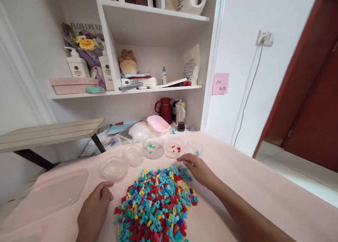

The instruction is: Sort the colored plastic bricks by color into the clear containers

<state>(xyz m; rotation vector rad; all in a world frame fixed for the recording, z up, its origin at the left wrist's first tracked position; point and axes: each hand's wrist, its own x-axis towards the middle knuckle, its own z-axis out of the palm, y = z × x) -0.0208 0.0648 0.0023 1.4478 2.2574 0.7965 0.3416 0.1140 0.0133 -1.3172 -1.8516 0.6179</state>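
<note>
A large heap of small toy building bricks (155, 199), mostly light blue and red with some yellow, green and dark blue, covers the pink tabletop between my hands. My left hand (95, 205) rests at the heap's left side, its fingers curled in and no brick showing in them. Beyond the heap's far right edge, my right hand (195, 167) has its fingers drawn together near the clear bowls; whatever they may hold is hidden. Red bricks lie in one clear bowl (169, 154), and a few light blue ones in the clear bowl (194, 145) beside it.
A round clear bowl (153, 157) holds some green bricks. Further left stand two clear bowls (133, 162) and a large clear tray (60, 185). Behind are a pink basin (158, 126), a red jug (165, 110) and a bottle (181, 117). A bench (52, 131) stands at left.
</note>
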